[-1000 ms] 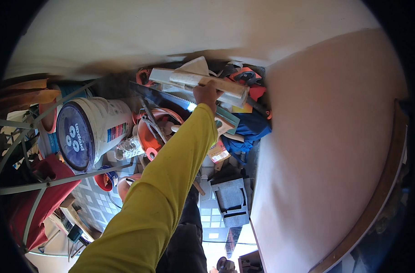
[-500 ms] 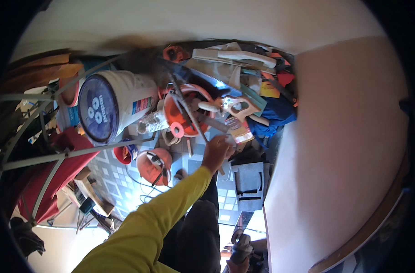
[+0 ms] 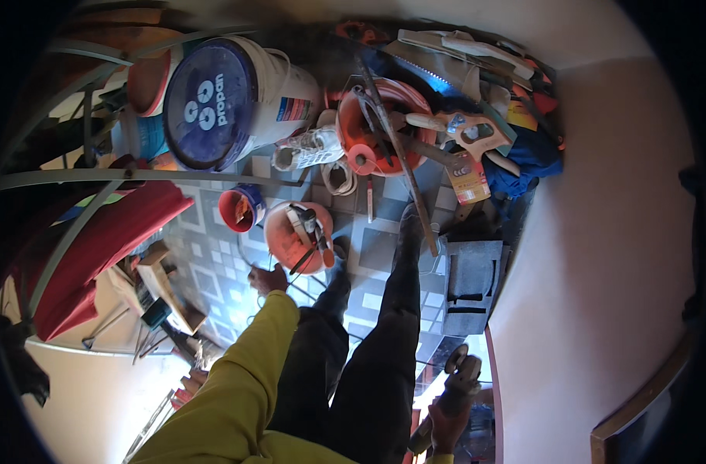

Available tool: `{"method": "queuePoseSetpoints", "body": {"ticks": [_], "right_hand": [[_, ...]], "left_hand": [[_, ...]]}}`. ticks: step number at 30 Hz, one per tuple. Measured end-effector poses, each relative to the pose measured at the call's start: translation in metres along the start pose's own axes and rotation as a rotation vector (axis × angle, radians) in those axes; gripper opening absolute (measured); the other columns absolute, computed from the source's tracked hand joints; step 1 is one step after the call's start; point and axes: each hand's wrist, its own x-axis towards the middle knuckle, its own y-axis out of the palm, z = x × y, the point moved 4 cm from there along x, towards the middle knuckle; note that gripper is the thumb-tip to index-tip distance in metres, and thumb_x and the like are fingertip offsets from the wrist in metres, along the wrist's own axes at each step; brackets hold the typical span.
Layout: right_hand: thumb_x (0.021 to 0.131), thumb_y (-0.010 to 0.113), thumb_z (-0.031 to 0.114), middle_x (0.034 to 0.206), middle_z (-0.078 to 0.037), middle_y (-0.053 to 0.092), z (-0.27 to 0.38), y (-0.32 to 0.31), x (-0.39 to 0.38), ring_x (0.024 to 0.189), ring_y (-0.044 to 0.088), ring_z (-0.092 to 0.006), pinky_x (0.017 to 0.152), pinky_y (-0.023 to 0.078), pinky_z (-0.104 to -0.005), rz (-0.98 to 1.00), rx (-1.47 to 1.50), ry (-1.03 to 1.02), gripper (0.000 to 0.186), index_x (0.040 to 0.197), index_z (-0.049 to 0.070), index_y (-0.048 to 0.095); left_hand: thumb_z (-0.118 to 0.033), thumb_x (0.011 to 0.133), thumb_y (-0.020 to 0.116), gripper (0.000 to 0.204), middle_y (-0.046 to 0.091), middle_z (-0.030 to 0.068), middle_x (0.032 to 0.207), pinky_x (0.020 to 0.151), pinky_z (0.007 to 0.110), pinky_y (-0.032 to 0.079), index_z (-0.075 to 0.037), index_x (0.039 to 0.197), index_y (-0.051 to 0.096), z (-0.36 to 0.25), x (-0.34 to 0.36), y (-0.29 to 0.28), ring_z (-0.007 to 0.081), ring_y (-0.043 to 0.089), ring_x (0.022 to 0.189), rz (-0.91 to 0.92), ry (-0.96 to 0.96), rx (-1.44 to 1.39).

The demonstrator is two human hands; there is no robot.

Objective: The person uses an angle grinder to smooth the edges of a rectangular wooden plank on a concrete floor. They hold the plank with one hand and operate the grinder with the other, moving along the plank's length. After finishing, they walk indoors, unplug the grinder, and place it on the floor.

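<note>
There stood the white bucket (image 3: pixel 248 100), up on your left! Next, the orange basin (image 3: pixel 281 246), loaded with tools; then the power tool (image 3: pixel 463 379), low right, its long axis slanting up and rightward. Your right hand (image 3: pixel 450 425) was wrapped around it! Your left hand (image 3: pixel 268 279), nearer the basin, had it just ahead, rightward; whether those fingers clasped anything, I couldn't tell.

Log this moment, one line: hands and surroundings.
left hand: near small orange tub, grip unclear | right hand: holding power tool | blue-lidded white bucket: pictured up-left of tub
</note>
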Motion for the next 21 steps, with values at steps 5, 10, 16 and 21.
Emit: {"method": "queuePoseSetpoints", "body": {"ticks": [5, 10, 16, 21], "right_hand": [[0.064, 0.091, 0.016, 0.116, -0.019, 0.067, -0.054, 0.005, -0.015, 0.107, 0.066, -0.0285, 0.095, 0.052, -0.0409, -0.015, -0.145, -0.024, 0.082, 0.132, -0.003, 0.051], [0.062, 0.093, 0.02, 0.113, -0.021, 0.067, -0.083, 0.008, -0.02, 0.105, 0.066, -0.0323, 0.092, 0.053, -0.0432, 0.02, -0.219, -0.004, 0.08, 0.127, -0.003, 0.052], [0.06, 0.095, 0.025, 0.109, -0.023, 0.068, -0.09, -0.001, -0.027, 0.102, 0.067, -0.0369, 0.089, 0.053, -0.046, 0.076, -0.179, -0.061, 0.079, 0.12, -0.003, 0.053], [0.059, 0.096, 0.026, 0.106, -0.023, 0.068, -0.074, -0.009, -0.02, 0.099, 0.068, -0.0385, 0.086, 0.054, -0.0469, 0.054, -0.298, -0.177, 0.079, 0.119, -0.003, 0.054]], "left_hand": [[-0.028, 0.091, 0.065, 0.04, 0.066, 0.0211, 0.106, 0.082, 0.062, 0.055, 0.004, 0.115, 0.058, 0.037, 0.014, 0.074, 0.0419, 0.07, 0.088, 0.661, -0.602, -0.529], [-0.026, 0.093, 0.066, 0.03, 0.055, 0.0086, 0.072, 0.061, 0.04, 0.057, 0.0, 0.081, 0.055, 0.021, -0.015, 0.052, 0.0223, 0.06, 0.068, 0.591, -0.943, -1.382], [-0.014, 0.09, 0.064, 0.014, 0.058, 0.0065, 0.075, 0.06, 0.032, 0.053, -0.003, 0.084, 0.058, -0.017, -0.036, -0.037, 0.018, 0.059, 0.067, 0.715, -0.642, -1.471], [-0.008, 0.087, 0.058, 0.021, 0.057, 0.0039, 0.077, 0.061, 0.029, 0.055, -0.004, 0.108, 0.056, -0.038, -0.061, -0.097, 0.0141, 0.058, 0.065, 0.795, -0.534, -1.315]]}}
